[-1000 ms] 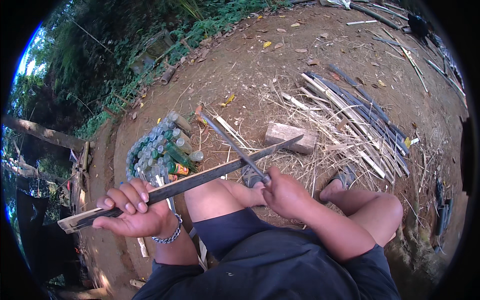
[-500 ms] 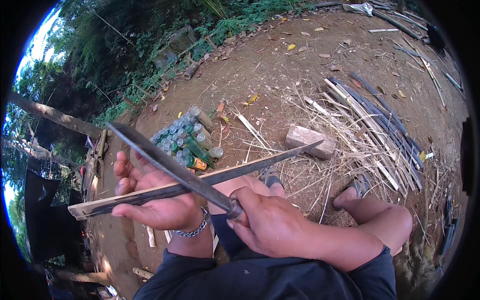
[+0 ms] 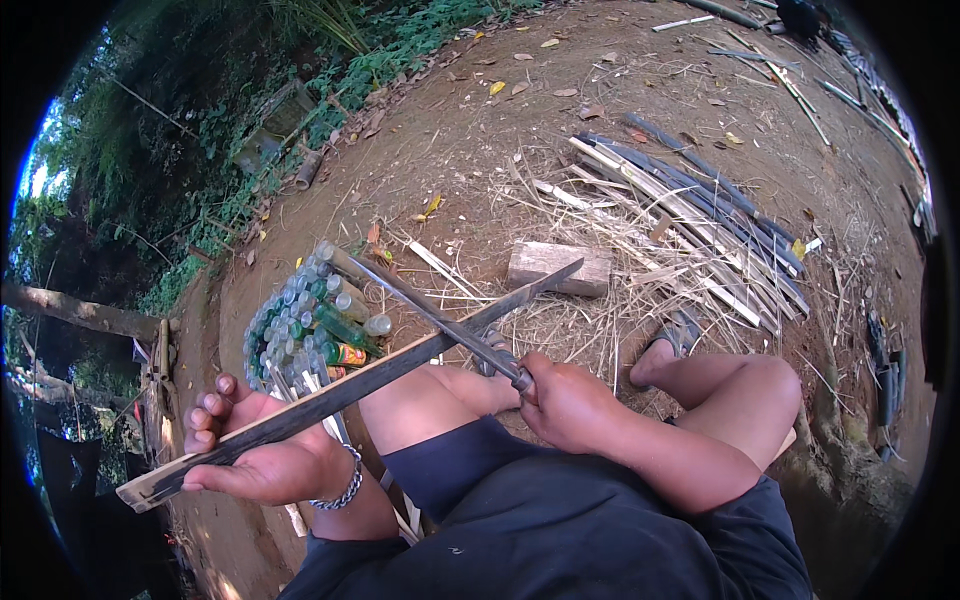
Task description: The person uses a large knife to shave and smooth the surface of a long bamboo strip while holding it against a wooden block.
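The long dark-faced strip (image 3: 350, 388), one in number, lies obliquely across the upturned palm of the left hand (image 3: 262, 455), to the left of the wooden block (image 3: 560, 268) and nearer the wearer; its far tip overlaps the block in this view, and whether the two touch cannot be told. The two hands are well apart. The left hand's fingers are loosely curled and parted, with the strip resting between them and the thumb; the right hand (image 3: 568, 402), on the wearer's side of the block, is closed firmly round the handle of a single knife (image 3: 425, 305). The blade crosses over the strip to the left of the block; contact between them cannot be confirmed. One chain bracelet (image 3: 347, 487) encircles the left wrist. Two sandalled feet are partly visible on the block's near side. One cluster of clear and green bottles (image 3: 312, 312), too crowded to count exactly, lies left of the block. One pile of pale and dark strips (image 3: 690, 215), likewise uncountable, lies to its right.
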`<state>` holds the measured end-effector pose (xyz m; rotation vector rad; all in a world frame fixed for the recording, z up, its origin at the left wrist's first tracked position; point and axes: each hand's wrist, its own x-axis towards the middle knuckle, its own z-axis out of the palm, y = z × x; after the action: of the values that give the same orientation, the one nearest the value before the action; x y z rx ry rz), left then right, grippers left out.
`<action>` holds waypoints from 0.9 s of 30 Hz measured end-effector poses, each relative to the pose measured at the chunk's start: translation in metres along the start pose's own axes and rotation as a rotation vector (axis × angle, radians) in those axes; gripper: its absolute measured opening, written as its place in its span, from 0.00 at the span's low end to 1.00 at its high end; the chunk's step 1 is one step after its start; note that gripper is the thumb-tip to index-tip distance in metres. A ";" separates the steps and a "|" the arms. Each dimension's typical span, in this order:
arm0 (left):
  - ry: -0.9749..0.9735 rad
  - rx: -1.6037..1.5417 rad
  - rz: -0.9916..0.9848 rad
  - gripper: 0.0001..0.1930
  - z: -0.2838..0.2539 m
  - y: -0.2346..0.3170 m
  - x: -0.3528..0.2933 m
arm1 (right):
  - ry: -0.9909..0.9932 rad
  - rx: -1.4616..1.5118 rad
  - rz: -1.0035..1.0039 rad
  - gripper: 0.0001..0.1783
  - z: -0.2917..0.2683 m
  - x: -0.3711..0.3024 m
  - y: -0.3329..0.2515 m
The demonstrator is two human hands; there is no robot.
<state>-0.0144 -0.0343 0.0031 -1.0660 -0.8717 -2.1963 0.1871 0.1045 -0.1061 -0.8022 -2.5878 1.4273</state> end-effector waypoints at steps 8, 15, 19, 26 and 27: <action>0.055 -0.004 -0.147 0.25 0.019 0.006 -0.003 | 0.021 0.038 -0.065 0.12 0.009 0.010 0.009; 0.037 0.043 -0.117 0.25 0.019 -0.001 0.004 | 0.069 0.008 0.058 0.13 0.002 0.028 0.070; -0.004 0.016 -0.129 0.25 0.017 -0.006 0.009 | -0.012 0.008 -0.037 0.14 -0.004 0.034 0.050; -0.001 0.058 -0.135 0.23 0.026 -0.014 0.014 | 0.068 -0.018 0.222 0.14 -0.008 0.051 0.131; -0.018 0.019 -0.149 0.23 0.025 -0.014 0.018 | 0.055 0.013 0.138 0.14 -0.007 0.052 0.111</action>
<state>-0.0223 -0.0103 0.0251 -1.0432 -1.0076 -2.2976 0.1889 0.1823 -0.2008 -1.0216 -2.5247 1.4330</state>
